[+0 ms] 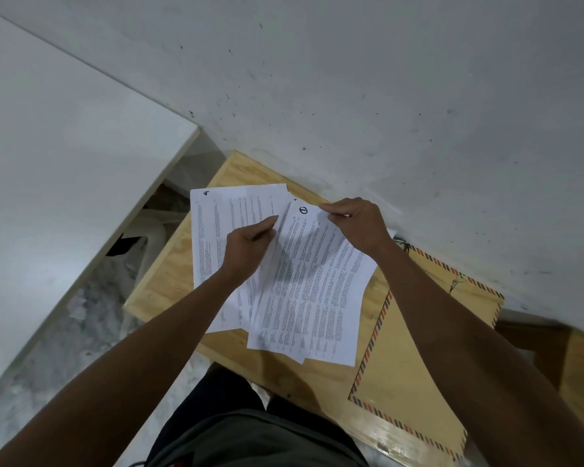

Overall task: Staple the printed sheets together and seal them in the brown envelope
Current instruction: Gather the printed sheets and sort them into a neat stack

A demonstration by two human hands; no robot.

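Observation:
Several printed white sheets (pixel 312 284) lie fanned out on a small wooden table (pixel 169 274). The top sheet carries a circled 1 near its upper edge, and a sheet to the left (pixel 213 224) is marked 4. My right hand (pixel 358 224) pinches the top edge of the sheet marked 1. My left hand (pixel 250 247) grips the left edge of the same bundle, fingers closed on the paper. A brown envelope (pixel 408 365) with a red and black striped border lies flat to the right, partly under my right forearm. No stapler is visible.
The table stands against a white wall (pixel 385 96). A white panel (pixel 48 163) runs along the left, with a marbled floor (pixel 64 332) below it. A small dark metal object (pixel 402 242) sits by the wall behind my right wrist. My dark clothing shows at the bottom.

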